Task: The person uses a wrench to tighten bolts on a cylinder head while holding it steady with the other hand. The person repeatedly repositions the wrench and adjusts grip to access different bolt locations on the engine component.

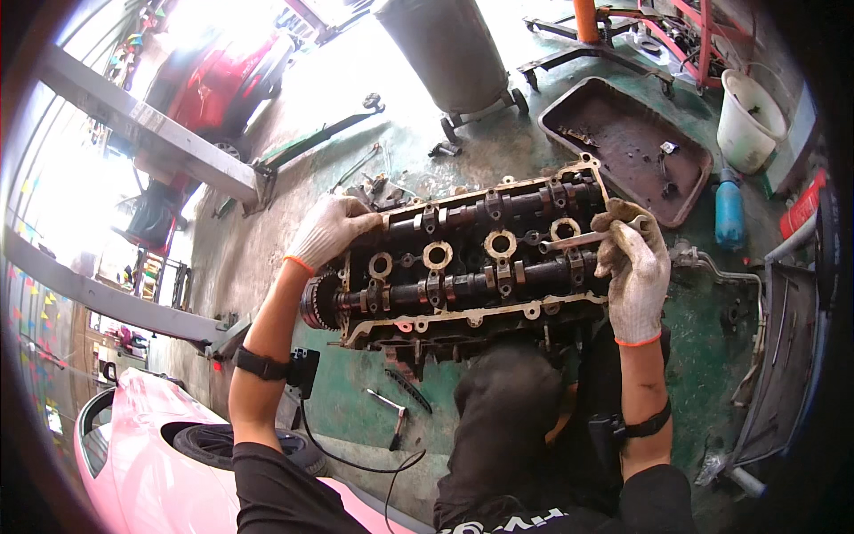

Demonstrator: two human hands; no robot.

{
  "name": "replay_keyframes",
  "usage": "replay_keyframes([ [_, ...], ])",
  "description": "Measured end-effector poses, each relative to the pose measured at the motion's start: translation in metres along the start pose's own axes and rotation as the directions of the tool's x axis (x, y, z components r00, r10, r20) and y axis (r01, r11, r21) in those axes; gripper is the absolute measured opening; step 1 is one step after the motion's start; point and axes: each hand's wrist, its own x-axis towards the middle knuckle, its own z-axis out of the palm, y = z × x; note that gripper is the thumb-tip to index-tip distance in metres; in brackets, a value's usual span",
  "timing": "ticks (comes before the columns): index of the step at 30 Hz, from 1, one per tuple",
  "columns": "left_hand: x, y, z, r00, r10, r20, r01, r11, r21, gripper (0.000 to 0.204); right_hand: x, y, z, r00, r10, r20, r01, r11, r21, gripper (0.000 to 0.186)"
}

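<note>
A dark, oily engine cylinder head (463, 216) lies before me, with two camshafts running along it and a toothed sprocket (322, 303) at its left end. My left hand (334, 230), in a white knit glove, is curled over the far left corner of the cylinder head. Over its right end, my right hand (639, 262) wears a soiled white glove and is closed around a metal wrench (576, 241). The wrench lies roughly level, its free end pointing left over the camshafts. Whether it touches a bolt I cannot tell.
Beyond the head lie a black drip tray (623, 147) and a wheeled grey drum (449, 58). A white bucket (750, 120) and blue bottle (729, 214) stand right. A ratchet-like tool (397, 418) lies on the floor near a pink car (147, 445). A metal cart (778, 356) is at right.
</note>
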Motion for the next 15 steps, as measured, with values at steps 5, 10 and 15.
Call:
replay_keyframes([
  [5, 0.004, 0.000, 0.008, 0.997, -0.032, -0.067, 0.043, 0.985, 0.166, 0.047, -0.001, 0.000, 0.004, 0.999, 0.003, -0.037, -0.005, 0.999, -0.037, 0.025],
  [10, 0.001, 0.002, 0.015, 0.988, -0.019, -0.155, 0.058, 0.966, 0.252, 0.049, -0.002, 0.000, 0.004, 1.000, -0.011, -0.024, 0.011, 1.000, -0.019, 0.024],
  [15, -0.004, -0.004, 0.013, 0.994, 0.086, -0.063, -0.082, 0.994, 0.068, 0.041, 0.000, 0.003, -0.004, 0.999, -0.050, 0.014, 0.051, 0.997, -0.054, 0.024],
])
